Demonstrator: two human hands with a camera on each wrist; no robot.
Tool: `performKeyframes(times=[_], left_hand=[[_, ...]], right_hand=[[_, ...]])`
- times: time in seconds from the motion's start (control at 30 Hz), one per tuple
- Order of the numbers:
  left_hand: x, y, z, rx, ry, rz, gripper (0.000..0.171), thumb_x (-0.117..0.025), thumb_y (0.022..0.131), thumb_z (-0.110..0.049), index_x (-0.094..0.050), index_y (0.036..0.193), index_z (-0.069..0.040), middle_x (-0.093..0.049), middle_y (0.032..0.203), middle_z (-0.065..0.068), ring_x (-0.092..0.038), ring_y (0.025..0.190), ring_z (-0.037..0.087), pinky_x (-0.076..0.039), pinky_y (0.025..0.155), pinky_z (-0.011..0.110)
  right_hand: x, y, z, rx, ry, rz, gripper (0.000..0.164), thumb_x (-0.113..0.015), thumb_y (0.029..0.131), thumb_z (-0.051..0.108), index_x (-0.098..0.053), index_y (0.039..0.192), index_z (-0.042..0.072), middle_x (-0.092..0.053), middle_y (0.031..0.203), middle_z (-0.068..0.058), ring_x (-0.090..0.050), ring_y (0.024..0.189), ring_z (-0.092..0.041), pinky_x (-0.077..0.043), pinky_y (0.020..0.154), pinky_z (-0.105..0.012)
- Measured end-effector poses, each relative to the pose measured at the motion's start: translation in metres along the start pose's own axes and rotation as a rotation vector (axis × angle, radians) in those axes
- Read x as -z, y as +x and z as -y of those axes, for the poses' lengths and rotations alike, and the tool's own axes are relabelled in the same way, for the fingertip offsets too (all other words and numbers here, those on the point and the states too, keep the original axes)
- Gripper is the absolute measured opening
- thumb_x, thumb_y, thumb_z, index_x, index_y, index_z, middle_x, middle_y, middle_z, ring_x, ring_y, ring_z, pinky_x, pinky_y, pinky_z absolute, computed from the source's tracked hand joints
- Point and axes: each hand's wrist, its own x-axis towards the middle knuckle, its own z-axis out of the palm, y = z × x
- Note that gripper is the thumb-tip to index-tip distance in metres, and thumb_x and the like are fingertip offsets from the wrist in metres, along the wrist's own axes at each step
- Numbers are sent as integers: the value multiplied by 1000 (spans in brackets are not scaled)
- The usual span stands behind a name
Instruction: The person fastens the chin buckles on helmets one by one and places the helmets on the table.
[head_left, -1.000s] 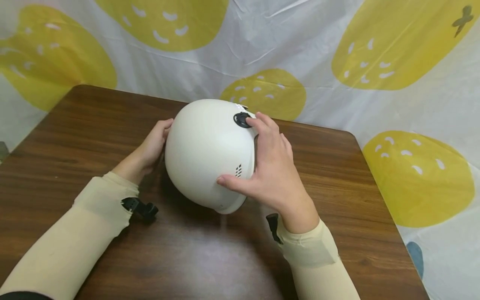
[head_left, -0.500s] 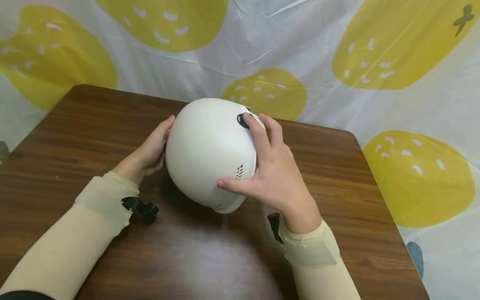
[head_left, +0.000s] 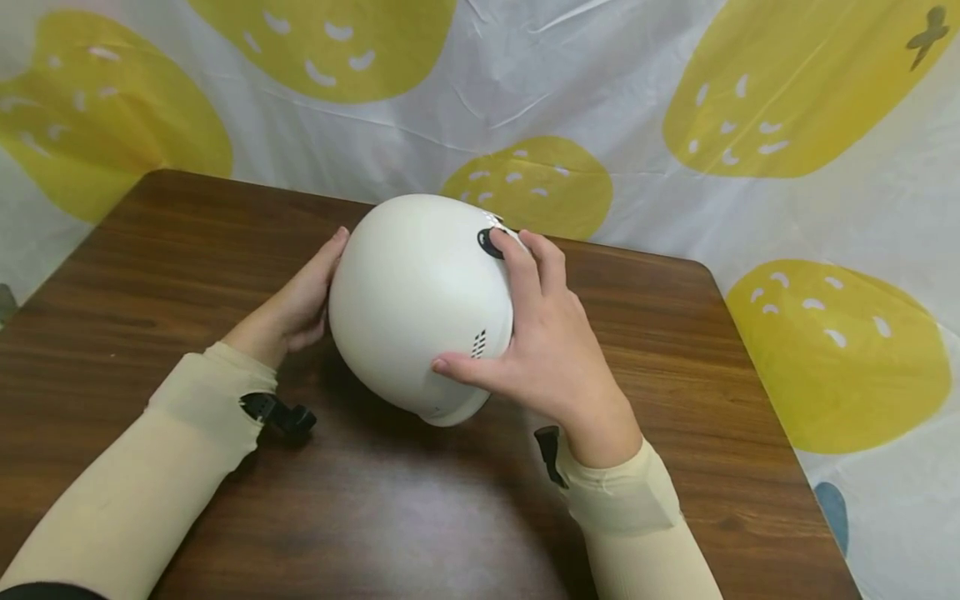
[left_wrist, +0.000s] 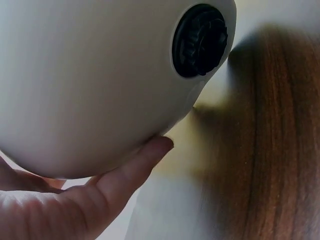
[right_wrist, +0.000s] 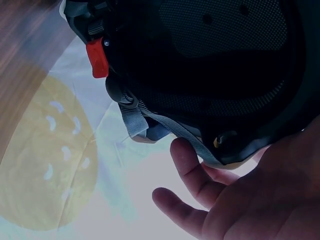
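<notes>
A white helmet (head_left: 412,300) is held between both hands over the table, its rounded shell toward the head camera. My left hand (head_left: 296,308) grips its left side; the left wrist view shows the thumb (left_wrist: 135,167) along the shell, below a black ridged knob (left_wrist: 202,42). My right hand (head_left: 551,354) spans the open rim, thumb on the shell near small slanted vents and index fingertip at another black knob (head_left: 489,242). In the right wrist view, the dark mesh lining (right_wrist: 225,30), a red buckle piece (right_wrist: 98,58) and a grey strap (right_wrist: 185,135) show inside.
A dark wood table (head_left: 675,400) with rounded corners lies under the helmet. Behind it hangs a white cloth (head_left: 630,92) with large yellow shapes. Black wrist-worn devices (head_left: 279,415) stick out from the sleeves.
The helmet has turned slightly, its black knob shifting a little right. My right index and other fingers have moved slightly along the rim; my left fingertips sit a little higher.
</notes>
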Motion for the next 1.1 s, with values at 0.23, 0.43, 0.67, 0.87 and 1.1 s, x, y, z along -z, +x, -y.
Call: performKeyframes(times=[0.23, 0.43, 0.67, 0.87, 1.1], left_hand=[[0, 0, 0, 12, -30, -3, 88, -25, 104, -78, -19, 171, -22, -22, 165, 7, -27, 144, 25, -14, 124, 53], [1, 1, 1, 4, -44, -9, 83, -28, 104, -78, -29, 165, -23, -31, 153, 4, -35, 133, 21, -29, 113, 44], [2, 1, 1, 3, -41, -10, 82, -29, 103, -80, -32, 162, -22, -32, 149, 5, -37, 129, 22, -32, 108, 42], [4, 1, 2, -23, -50, 23, 83, -30, 103, -79, -31, 163, -22, -38, 147, 4, -41, 129, 22, -34, 107, 43], [7, 1, 2, -53, -94, 56, 61, -34, 107, -71, -54, 141, -25, -52, 132, 2, -47, 122, 19, -37, 103, 39]], right_hand=[[1, 0, 2, -19, -15, -3, 123, -92, 63, 73, -31, 164, 39, -30, 162, -10, -58, 118, -44, -46, 99, -63], [1, 0, 2, -23, -12, -6, 124, -92, 62, 73, -31, 165, 41, -30, 162, -12, -62, 113, -45, -49, 96, -62], [1, 0, 3, -16, -14, -19, 124, -93, 61, 74, -33, 164, 41, -32, 161, -12, -63, 105, -46, -53, 93, -59], [-1, 1, 4, -8, -2, -29, 123, -93, 61, 73, -33, 163, 39, -33, 158, -11, -64, 104, -41, -56, 91, -54], [-2, 0, 5, 0, 8, -39, 122, -95, 61, 69, -36, 162, 33, -35, 156, -13, -61, 122, -34, -55, 97, -51]])
